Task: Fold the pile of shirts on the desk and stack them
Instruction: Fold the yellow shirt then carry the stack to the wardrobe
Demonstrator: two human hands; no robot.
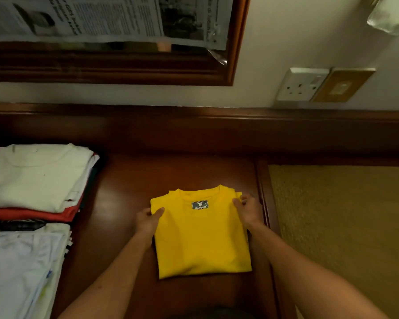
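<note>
bright yellow cotton t-shirt (pixel 202 236) sits folded into a neat rectangle, collar label up, mid dark polished wooden desk (pixel 124 192); left hand (pixel 148 218) pinches its upper left edge, right hand (pixel 248 209) pinches the upper right corner. folding on this one looks done, i'd say the move onto the stack of folded shirts, white on top over red (pixel 39 178), at far left is what's left. looser pale shirts (pixel 21 268) near left may still need folding, can't tell.
</note>
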